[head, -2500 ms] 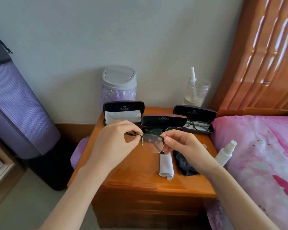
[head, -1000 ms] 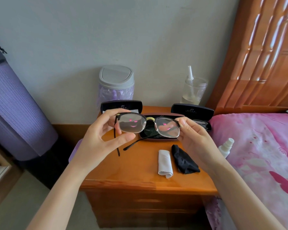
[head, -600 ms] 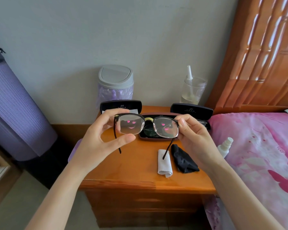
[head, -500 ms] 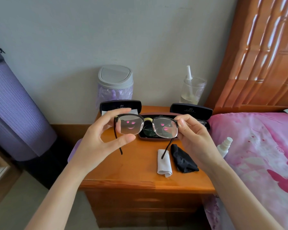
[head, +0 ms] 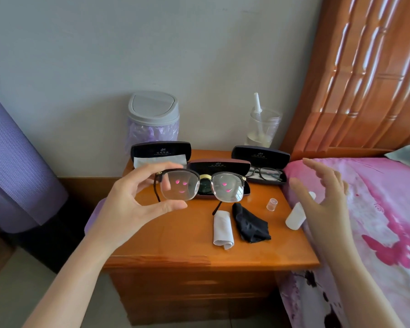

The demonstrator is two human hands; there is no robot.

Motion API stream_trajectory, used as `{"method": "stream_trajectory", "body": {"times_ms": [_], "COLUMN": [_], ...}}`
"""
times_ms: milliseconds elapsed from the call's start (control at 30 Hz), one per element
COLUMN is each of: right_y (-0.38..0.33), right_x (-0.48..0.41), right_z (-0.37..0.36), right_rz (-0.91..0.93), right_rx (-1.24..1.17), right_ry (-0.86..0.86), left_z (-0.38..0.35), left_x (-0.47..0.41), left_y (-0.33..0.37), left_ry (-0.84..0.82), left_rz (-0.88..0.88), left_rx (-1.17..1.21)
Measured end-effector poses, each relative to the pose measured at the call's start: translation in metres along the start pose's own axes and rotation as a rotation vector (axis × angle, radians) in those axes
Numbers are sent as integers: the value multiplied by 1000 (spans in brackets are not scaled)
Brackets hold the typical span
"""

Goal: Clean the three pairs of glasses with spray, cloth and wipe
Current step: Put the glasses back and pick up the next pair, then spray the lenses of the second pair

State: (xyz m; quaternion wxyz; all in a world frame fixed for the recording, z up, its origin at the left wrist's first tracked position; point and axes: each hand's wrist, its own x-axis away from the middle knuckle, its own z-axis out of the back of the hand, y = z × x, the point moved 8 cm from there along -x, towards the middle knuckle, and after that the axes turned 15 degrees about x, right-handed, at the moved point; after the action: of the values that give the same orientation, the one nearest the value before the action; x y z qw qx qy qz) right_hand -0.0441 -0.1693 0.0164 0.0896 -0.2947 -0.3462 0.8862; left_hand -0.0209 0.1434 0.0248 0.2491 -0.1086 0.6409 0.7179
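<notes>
My left hand holds a pair of dark-framed glasses by the left lens rim, raised above the wooden nightstand. My right hand hovers with fingers spread just above the white spray bottle, which lies at the edge of the bed; whether it touches the bottle I cannot tell. The bottle's clear cap stands on the nightstand. A folded white wipe and a black cloth lie side by side. Another pair of glasses rests in the open right case.
An open middle case sits behind the held glasses, and an open left case holds a white cloth. A small lidded bin and a clear jar stand by the wall. The pink bed is at right.
My right hand let go of the glasses and moved right toward the spray bottle. My left hand now holds the glasses alone.
</notes>
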Motion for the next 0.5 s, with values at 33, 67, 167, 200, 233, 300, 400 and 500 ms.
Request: {"method": "stream_trajectory", "body": {"times_ms": [33,67,167,200,233,300,400,500], "right_y": [10,17,31,35,40,46,62,69], "right_x": [1,3,7,8,10,11,12,11], "right_z": [0,0,-8,-13,-19,-26,-31,-32], "right_rz": [-49,-87,-181,-213,-240,-274,-330,-292], "right_rx": [10,23,85,107,123,156,229,272], "right_ry": [-8,-16,-88,-135,-178,-226,-266,-240], "left_z": [-2,-4,-8,-9,-10,-12,-14,-14], "left_x": [0,1,1,1,1,1,1,2], "left_y": [0,-1,0,0,0,1,0,0], "left_ry": [-4,-9,-14,-15,-16,-17,-17,-11], "left_rz": [-2,-5,-11,-16,-19,-21,-21,-19], "left_rx": [-1,-2,4,8,11,11,5,9]}}
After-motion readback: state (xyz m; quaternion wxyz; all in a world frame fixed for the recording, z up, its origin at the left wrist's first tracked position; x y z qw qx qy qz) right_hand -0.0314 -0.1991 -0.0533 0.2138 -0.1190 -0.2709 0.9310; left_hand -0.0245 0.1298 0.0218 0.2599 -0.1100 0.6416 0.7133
